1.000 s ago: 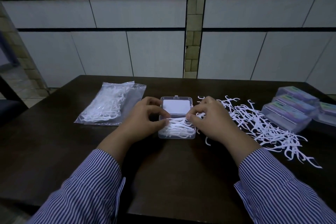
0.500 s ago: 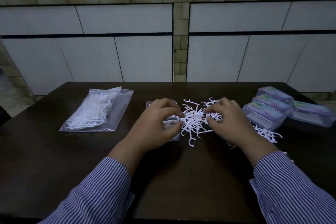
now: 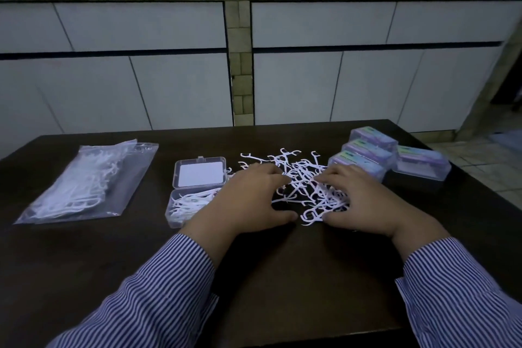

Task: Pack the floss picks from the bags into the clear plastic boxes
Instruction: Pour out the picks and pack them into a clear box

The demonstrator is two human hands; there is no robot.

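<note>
Floss picks [image 3: 303, 183] — now bracketed by both hands; open box [image 3: 195, 195] uncovered.

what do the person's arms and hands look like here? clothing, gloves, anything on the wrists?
Both arms wear long sleeves in a blue-and-white pinstripe shirt fabric, left sleeve and right sleeve alike, each ending in a buttoned-style cuff at the wrist. The left hand and right hand are bare: no gloves. No watch, ring or band shows on what is visible.
</note>
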